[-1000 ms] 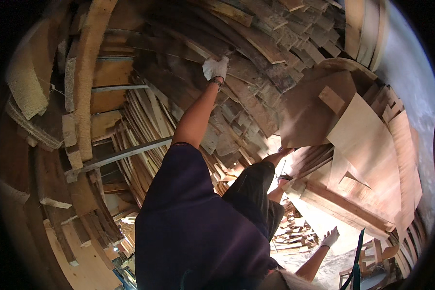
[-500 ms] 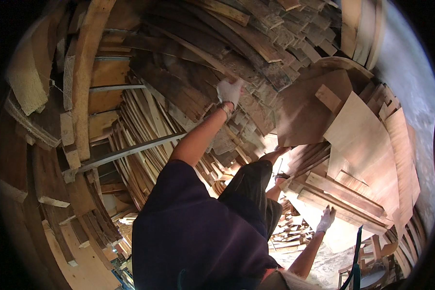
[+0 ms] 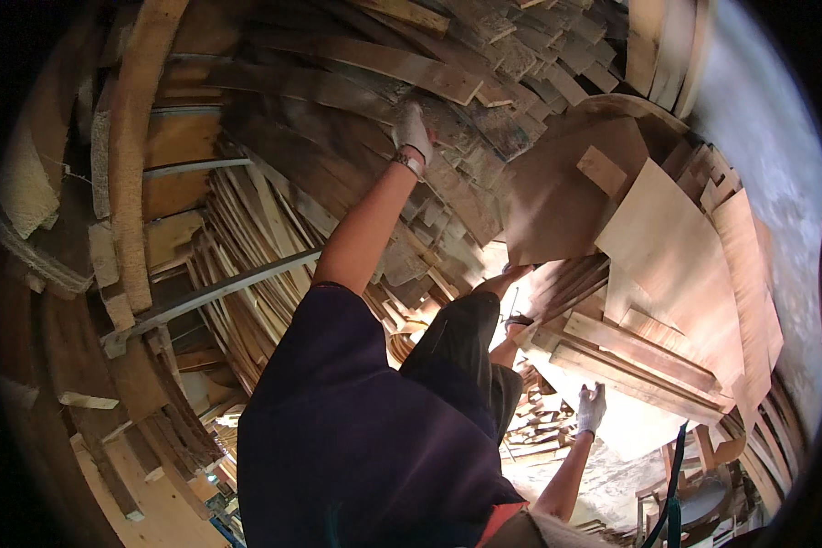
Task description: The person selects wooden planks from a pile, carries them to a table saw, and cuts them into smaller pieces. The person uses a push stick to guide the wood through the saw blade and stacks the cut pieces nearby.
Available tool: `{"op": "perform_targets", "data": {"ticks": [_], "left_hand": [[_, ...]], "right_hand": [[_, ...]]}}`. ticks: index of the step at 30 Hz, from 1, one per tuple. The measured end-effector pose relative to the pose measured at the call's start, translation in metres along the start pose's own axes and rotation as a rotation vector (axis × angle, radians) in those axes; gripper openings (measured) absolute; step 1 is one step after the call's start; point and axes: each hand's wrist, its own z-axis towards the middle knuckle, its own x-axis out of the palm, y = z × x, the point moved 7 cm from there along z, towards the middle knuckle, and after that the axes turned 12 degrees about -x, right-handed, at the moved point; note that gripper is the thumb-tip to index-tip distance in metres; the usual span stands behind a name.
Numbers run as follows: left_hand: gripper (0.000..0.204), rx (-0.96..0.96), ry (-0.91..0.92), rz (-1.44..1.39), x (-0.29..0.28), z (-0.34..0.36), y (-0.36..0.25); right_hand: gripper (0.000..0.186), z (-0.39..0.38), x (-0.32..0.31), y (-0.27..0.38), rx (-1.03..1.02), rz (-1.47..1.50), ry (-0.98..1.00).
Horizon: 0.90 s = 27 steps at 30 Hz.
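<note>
My left hand [image 3: 413, 131], in a white glove with a band at the wrist, reaches forward onto the stack of dark boards [image 3: 338, 132]. Its fingers point away from me over the boards and look stretched out, though blurred; no board is visibly gripped. Just beyond it a long brown plank [image 3: 402, 68] lies across the pile, its sawn end toward the right. Lower right, my right hand [image 3: 591, 408], also gloved, hangs with fingers loosely apart and nothing in them. It is nearest to some pale wooden battens [image 3: 639, 365] lying on a sheet.
Plywood sheets [image 3: 676, 256] lean at the right before a pale wall [image 3: 767, 137]. A metal bar [image 3: 219, 297] crosses in front of thin strips [image 3: 247, 265] at left. Thick rough beams [image 3: 137, 155] stand far left. Wood scraps [image 3: 539, 429] litter the floor near my feet.
My left hand has let go of the plank end and shifted slightly left; the plank now lies farther up the pile. My right hand has moved a little left, away from the battens.
</note>
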Motion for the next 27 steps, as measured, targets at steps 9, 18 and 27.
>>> {"op": "perform_targets", "data": {"ticks": [9, 18, 27], "left_hand": [[0.068, -0.231, -0.024, 0.092, 0.02, 0.051, 0.067], [0.052, 0.254, -0.283, 0.369, -0.022, 0.036, 0.023], [0.04, 0.752, -0.583, 0.938, -0.009, -0.093, -0.025]], "right_hand": [[0.039, -0.035, 0.057, -0.001, 0.122, 0.397, 0.044], [0.046, -0.028, 0.084, -0.032, 0.242, 0.62, 0.141], [0.05, -0.052, 0.089, -0.075, 0.256, 0.621, 0.049]]}}
